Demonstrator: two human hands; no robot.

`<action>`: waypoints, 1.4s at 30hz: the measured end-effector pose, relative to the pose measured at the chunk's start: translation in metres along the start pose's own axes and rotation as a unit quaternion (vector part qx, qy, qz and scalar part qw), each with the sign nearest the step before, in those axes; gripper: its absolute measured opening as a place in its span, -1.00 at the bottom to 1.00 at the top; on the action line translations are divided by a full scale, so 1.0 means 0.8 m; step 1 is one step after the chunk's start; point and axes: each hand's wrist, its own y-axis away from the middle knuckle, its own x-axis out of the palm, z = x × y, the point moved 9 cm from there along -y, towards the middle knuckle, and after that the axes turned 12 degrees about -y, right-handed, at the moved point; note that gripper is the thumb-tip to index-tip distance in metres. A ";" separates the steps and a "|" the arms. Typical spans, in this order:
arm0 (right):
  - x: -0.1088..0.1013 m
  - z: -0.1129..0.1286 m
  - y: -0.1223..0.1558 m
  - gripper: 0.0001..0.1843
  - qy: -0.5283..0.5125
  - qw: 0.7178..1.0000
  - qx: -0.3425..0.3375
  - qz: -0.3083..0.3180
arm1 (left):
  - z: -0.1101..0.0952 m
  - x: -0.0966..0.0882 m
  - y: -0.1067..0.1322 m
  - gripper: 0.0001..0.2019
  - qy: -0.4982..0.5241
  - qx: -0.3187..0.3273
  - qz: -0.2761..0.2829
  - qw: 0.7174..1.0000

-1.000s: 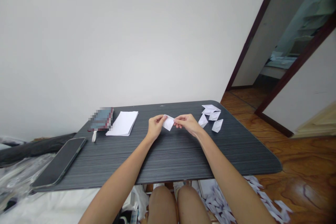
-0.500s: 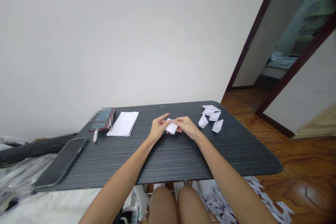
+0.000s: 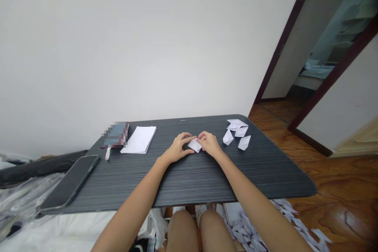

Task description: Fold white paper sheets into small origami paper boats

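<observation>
A small piece of folded white paper (image 3: 194, 145) lies on the dark table between my hands. My left hand (image 3: 179, 147) is beside its left side, with thumb and fingers spread; the index fingertip reaches the paper's far edge and the thumb its near edge. At the right corner of the paper, my right hand (image 3: 208, 142) has its fingers bent together in a pinch, and the fingertips partly hide that corner. Several folded paper pieces (image 3: 244, 142) lie on the table to the right of my right hand.
A stack of white paper sheets (image 3: 138, 140) lies left of my hands, next to a blurred-out book-like object (image 3: 115, 134) with a white strap. A phone (image 3: 70, 183) rests at the table's left edge. Many folded papers (image 3: 247, 230) are piled below the table; a wall stands behind it.
The folded paper has gone from between both hands' fingers down onto the table. My left thumb and fingers have spread apart around it, and my right fingers have curled in at its right corner.
</observation>
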 end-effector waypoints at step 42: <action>-0.001 0.026 0.014 -0.84 0.103 0.982 -0.148 0.056 | -0.001 0.001 -0.004 -0.79 -0.093 0.010 -0.053 0.994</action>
